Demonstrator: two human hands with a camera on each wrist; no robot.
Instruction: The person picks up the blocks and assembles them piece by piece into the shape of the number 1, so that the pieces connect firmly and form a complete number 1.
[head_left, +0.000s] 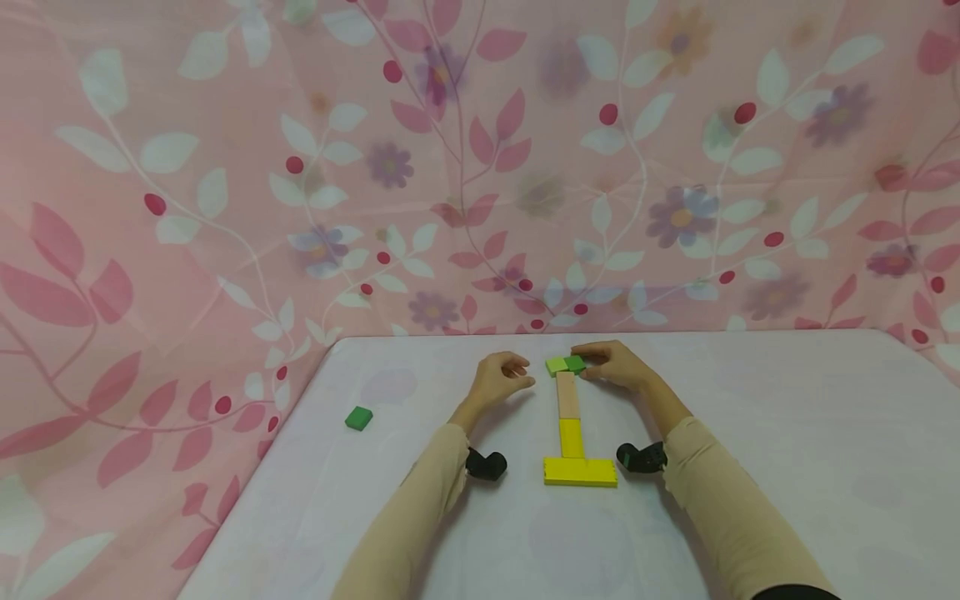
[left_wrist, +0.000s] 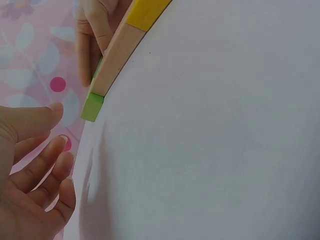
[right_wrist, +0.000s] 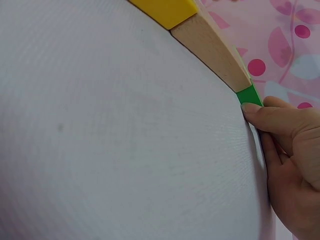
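On the table, a light green block point(head_left: 556, 366) and a dark green block point(head_left: 575, 364) lie side by side across the far end of a plain wooden block point(head_left: 567, 397). Nearer me the line continues with a yellow block point(head_left: 571, 438), which meets a wider yellow block point(head_left: 581, 472) set crosswise. My right hand point(head_left: 618, 367) pinches the dark green block, thumb on its near side and fingers behind, as the right wrist view shows. Left of the light green block, my left hand point(head_left: 500, 377) hovers with loosely bent fingers, holding nothing.
A separate green block point(head_left: 359, 418) lies on the white-covered table point(head_left: 277, 517) at the left. Behind the table's far edge hangs a pink floral cloth point(head_left: 480, 208). Black wrist devices point(head_left: 487, 465) stick out inward from both sleeves, beside the blocks.
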